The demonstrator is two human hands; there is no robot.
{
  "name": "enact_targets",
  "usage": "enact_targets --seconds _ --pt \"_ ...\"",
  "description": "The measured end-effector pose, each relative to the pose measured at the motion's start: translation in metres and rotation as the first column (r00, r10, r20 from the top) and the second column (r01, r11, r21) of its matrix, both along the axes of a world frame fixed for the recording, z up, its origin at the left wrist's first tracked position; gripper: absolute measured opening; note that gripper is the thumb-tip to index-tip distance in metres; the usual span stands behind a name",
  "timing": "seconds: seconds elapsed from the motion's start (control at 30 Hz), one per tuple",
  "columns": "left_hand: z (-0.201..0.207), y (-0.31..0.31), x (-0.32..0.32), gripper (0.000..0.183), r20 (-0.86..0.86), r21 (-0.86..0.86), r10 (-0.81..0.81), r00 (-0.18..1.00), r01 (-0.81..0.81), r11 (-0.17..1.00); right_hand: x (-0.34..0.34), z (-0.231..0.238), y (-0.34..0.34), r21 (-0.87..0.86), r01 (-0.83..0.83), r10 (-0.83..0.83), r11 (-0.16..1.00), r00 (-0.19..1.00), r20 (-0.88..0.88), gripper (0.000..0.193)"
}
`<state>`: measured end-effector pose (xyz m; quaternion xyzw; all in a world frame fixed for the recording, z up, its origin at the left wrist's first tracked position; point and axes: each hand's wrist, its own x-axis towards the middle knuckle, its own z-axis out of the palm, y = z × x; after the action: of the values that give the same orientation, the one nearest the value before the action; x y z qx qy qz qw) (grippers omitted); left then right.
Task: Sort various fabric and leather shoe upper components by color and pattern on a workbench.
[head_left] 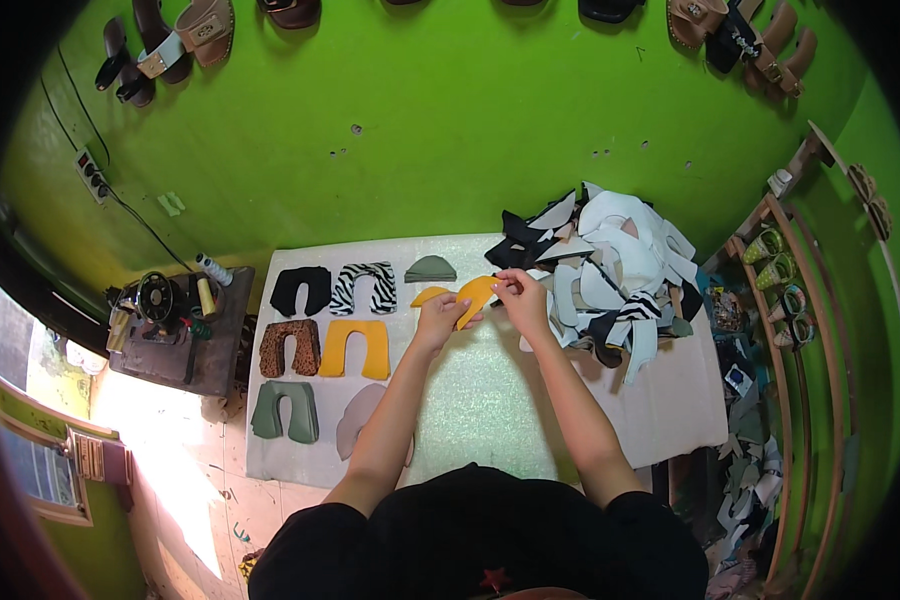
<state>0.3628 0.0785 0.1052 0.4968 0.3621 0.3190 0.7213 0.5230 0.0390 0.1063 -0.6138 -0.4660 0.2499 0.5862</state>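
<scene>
A curved yellow leather-like piece [477, 296] is held up over the table between my two hands. My left hand [442, 318] is closed on its lower left part, while my right hand [522, 298] pinches its upper right end. Just beyond my left hand shows another rounded yellow piece [427, 295]; whether it lies on the table or is held, I cannot tell. Further back is a grey-green half-round stack [431, 268]. Left of my hands lie U-shaped stacks in yellow [373, 350], zebra print [364, 286], black [301, 291], leopard print [289, 347] and grey-green [286, 411].
A heap of mixed scraps [610, 260] covers the table's back right. A pale pink piece [355, 420] is partly hidden by my left forearm. A sewing machine [157, 300] stands on a small table at left. Sandals [205, 30] hang on the green wall; a wooden rack [790, 300] stands at right.
</scene>
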Motion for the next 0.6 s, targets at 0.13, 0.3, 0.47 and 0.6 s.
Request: enact_targets --seconds 0.13,0.3,0.47,0.6 --pt "-0.005 -0.009 -0.016 0.025 -0.035 0.022 0.054 0.998 -0.053 0.998 -0.017 -0.002 -0.012 0.046 -0.031 0.028 0.998 0.997 0.067 0.017" --pt "0.002 -0.016 -0.029 0.027 -0.026 0.023 0.078 0.997 -0.078 0.997 -0.027 0.004 -0.022 0.080 -0.006 -0.006 0.997 0.990 0.140 0.014" --pt "-0.010 -0.020 -0.045 0.022 0.052 0.005 0.056 0.997 -0.057 0.998 -0.035 -0.013 -0.026 0.037 -0.020 0.018 0.999 0.999 0.032 0.012" --pt "-0.030 -0.025 -0.061 0.019 -0.094 0.032 0.126 0.988 -0.123 0.992 -0.044 -0.034 -0.039 -0.131 -0.037 0.053 0.991 0.991 0.120 0.016"
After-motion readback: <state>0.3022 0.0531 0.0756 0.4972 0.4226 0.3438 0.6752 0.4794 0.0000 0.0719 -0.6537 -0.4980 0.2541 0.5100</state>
